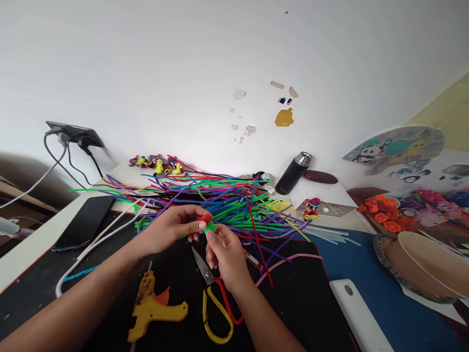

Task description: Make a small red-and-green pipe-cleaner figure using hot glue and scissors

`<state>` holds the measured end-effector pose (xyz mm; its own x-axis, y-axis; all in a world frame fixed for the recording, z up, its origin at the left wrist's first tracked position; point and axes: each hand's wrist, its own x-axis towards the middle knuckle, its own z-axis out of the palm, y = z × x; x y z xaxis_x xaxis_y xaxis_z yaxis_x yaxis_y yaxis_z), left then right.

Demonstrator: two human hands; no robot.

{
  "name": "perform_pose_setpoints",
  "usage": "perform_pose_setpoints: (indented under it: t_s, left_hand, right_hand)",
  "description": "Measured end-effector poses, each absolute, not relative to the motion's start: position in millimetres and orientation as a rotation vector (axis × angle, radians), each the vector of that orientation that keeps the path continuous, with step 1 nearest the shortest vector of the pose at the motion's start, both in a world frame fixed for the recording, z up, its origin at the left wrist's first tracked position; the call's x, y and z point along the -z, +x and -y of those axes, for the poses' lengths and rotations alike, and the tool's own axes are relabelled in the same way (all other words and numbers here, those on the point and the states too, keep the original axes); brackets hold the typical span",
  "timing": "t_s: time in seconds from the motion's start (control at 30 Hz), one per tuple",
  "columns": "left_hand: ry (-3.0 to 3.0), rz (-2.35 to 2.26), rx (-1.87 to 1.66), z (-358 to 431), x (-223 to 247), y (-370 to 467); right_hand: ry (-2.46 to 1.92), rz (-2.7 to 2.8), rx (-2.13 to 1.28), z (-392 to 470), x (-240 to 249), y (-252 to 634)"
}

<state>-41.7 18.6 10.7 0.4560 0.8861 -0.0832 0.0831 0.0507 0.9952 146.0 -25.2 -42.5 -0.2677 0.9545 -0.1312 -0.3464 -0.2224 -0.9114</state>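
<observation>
Between both hands, at the middle of the head view, is a small coiled piece of pipe cleaner [211,226], red at one end and green at the other. My left hand [170,229] pinches its red end between thumb and fingers. From the right, my right hand [227,254] grips the green end with closed fingers. Scissors [202,265] with a red and a yellow handle lie just below the hands, blades partly apart. A yellow hot glue gun [147,308] rests on the black mat to their left. Behind the hands spreads a heap of coloured pipe cleaners [227,211].
A black phone [84,222] lies at left, near a wall socket [75,133] with cables. Small pipe-cleaner figures [159,165] sit at the back. A black flask [293,173] stands near a white box [330,195]. At right are a bowl [428,259] and a white device [361,315].
</observation>
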Motion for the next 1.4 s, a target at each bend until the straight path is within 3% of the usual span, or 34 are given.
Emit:
perform_pose_setpoints:
  t_s: [1.4]
  left_hand:
    - [1.314,-0.921,-0.774,-16,-1,-34]
  right_hand:
    - [-0.963,1.044,-1.558,30,45,139]
